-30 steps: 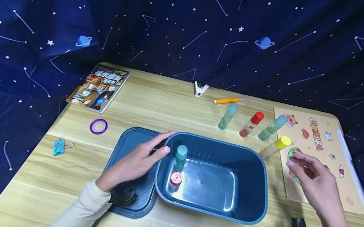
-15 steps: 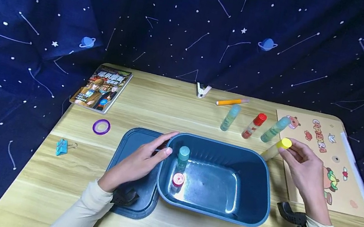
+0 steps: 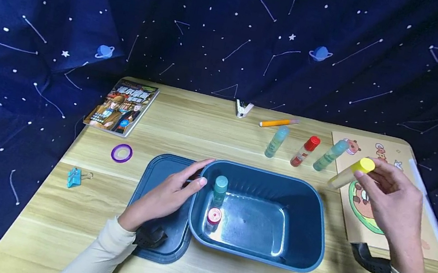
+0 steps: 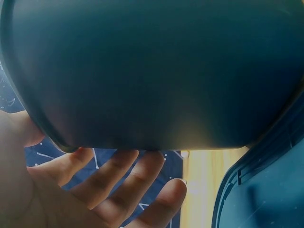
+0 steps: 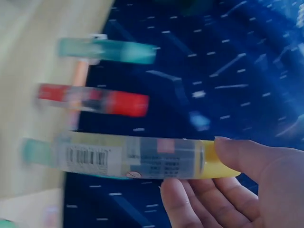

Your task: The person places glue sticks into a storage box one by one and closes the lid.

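My right hand [image 3: 399,208] pinches a glue bottle [image 3: 343,177] by its yellow cap. In the right wrist view, the barcode label of the glue bottle [image 5: 114,154] faces the camera, with thumb and fingers near the cap end. The bottle leans, its base close to the tabletop right of a deep blue bin [image 3: 252,252]. My left hand [image 3: 166,197] holds that bin's left end, thumb at the rim and fingers against the outer wall [image 4: 152,80]. Inside, at the left, stand a green-capped bottle [image 3: 220,190] and a red-capped bottle [image 3: 213,218].
Behind the bin stand a teal bottle [image 3: 277,142], a red bottle [image 3: 305,151] and another teal bottle [image 3: 331,155]. A marker [image 3: 278,122], stapler-like white item [image 3: 242,109], book [image 3: 122,107], tape roll [image 3: 121,153], binder clip [image 3: 75,177], bin lid [image 3: 162,170] and capybara folder [image 3: 348,231] lie around.
My right hand reached left to the yellow-capped glue bottle, took hold of it by the cap, then moved it right and slightly up. The left hand stayed on the bin.
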`<action>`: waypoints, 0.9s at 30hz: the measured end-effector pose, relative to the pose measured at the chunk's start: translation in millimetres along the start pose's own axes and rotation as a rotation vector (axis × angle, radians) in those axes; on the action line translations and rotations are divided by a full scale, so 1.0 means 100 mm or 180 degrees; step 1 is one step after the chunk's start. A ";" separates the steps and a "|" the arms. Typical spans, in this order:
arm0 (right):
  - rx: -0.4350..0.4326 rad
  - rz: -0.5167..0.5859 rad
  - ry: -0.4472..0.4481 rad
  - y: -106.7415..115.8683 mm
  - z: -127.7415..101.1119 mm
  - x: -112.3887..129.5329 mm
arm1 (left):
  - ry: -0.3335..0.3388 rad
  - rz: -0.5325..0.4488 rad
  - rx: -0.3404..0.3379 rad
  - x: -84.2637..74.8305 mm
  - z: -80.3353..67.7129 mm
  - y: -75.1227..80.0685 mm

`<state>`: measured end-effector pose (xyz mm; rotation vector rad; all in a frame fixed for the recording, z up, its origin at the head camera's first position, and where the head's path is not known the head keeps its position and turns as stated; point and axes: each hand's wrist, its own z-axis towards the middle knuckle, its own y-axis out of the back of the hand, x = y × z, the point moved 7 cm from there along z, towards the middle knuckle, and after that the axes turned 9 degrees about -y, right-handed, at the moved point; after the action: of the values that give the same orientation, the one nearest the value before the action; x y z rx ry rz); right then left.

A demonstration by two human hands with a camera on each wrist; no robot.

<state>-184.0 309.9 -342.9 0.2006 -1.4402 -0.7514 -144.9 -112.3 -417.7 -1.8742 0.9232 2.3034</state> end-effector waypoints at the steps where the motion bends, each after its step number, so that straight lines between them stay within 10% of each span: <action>1: -0.0039 -0.0036 0.0073 0.05 -0.02 0.11 | -0.0004 0.0001 -0.0003 0.00 0.00 0.00; 12: 0.0391 -0.0271 0.0900 0.10 -0.43 1.10 | 0.0012 -0.0019 -0.0006 0.00 0.00 0.00; 27: 0.2514 -0.0238 0.0941 -1.02 -0.77 1.39 | -0.0001 0.0030 -0.0016 0.00 0.00 0.00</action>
<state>-153.9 128.9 -297.8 0.9353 -1.3820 -0.1607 -145.1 -112.3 -418.1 -1.8752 0.9290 2.3134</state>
